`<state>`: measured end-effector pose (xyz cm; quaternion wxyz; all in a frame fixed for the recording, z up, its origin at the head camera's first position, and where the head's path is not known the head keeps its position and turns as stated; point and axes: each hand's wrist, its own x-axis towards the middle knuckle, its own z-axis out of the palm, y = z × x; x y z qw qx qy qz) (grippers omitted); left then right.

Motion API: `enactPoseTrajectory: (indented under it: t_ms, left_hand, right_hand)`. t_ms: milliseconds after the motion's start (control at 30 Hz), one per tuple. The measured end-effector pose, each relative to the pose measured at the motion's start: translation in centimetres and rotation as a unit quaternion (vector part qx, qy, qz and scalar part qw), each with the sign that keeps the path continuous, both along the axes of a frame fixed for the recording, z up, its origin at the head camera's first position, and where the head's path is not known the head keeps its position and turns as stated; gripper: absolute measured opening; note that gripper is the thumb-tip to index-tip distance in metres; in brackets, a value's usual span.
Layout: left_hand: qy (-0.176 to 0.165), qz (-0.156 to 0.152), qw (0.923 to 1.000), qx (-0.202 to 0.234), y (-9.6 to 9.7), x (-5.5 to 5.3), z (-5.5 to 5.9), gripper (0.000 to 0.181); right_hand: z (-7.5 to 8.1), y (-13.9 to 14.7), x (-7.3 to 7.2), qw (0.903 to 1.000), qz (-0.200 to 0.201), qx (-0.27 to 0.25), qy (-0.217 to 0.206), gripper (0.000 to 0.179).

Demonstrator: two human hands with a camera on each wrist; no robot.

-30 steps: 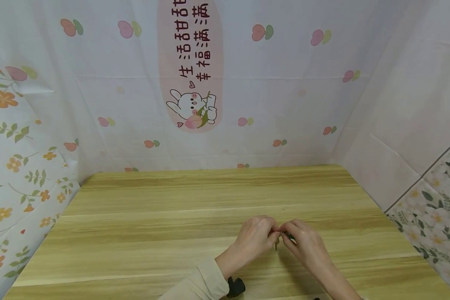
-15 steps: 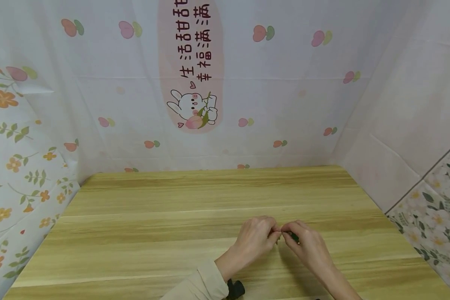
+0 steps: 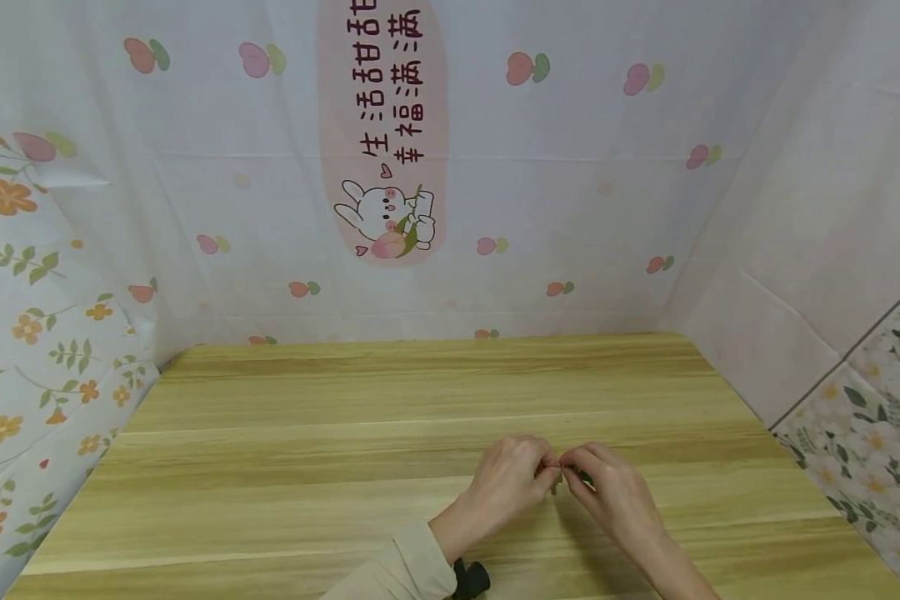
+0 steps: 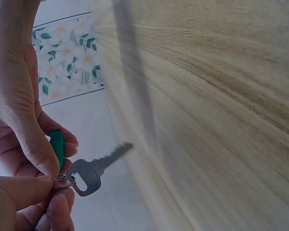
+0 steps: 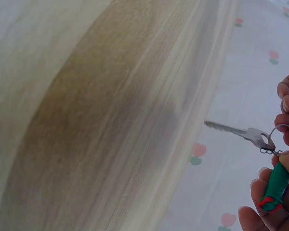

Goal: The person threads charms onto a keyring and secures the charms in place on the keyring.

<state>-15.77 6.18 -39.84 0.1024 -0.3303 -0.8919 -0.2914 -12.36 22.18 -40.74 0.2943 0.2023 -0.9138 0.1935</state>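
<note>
Above the table, the left hand [image 3: 504,479] pinches a thin metal key ring [image 4: 65,184] between thumb and fingers. From that ring a silver key [image 4: 89,175] sticks out, its toothed blade pointing away from the hands. Close beside it, the right hand [image 3: 618,490] holds a green charm [image 5: 279,183] with a red band near its end, and its thumb and finger pinch the short chain joining charm and ring. In the head view the fingertips nearly meet, so ring and chain are mostly hidden there.
The hands are over the right half of a wood-grain table [image 3: 307,467]. A black object [image 3: 471,578] shows by the left sleeve [image 3: 412,562]. Printed cloth [image 3: 570,192] hangs behind the table and along its sides.
Both hands stay in nearly the same place, with small finger movements. The key hanging under the fingers has shifted its angle, and the charm shows a little differently in the right hand.
</note>
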Motion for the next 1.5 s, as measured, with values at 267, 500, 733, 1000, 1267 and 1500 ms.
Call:
enactPoseTrajectory:
  t_ms: [267,500,733,1000,1267,1500]
  left_hand:
    - [0.038,-0.001,0.9993,0.007,0.03,0.08,-0.23,0.006]
    - [0.003,-0.017,0.9998,0.005,-0.07,-0.08,-0.04,0.007]
    - [-0.013,-0.013,0.9998,0.006,-0.13,-0.06,0.05,0.011]
    - [0.01,-0.009,0.9998,0.014,-0.07,0.01,-0.01,0.009]
    - [-0.002,-0.016,0.9998,0.008,-0.15,0.0,0.12,0.008]
    - [-0.019,-0.011,0.9996,0.017,-0.23,0.05,0.24,0.01]
  right_hand:
    - [0.01,0.09,0.1,0.9998,-0.013,-0.011,-0.014,0.024]
    - [0.1,0.02,0.0,0.9993,0.015,0.014,0.03,0.03]
    - [-0.07,0.07,0.04,0.9997,0.018,0.005,0.014,0.024]
    - [0.02,0.02,0.07,0.9997,-0.011,-0.014,-0.016,0.023]
    - [0.0,0.21,-0.07,0.9994,0.022,0.015,0.021,0.029]
    - [0.14,-0.06,0.02,0.9999,0.01,-0.002,-0.002,0.026]
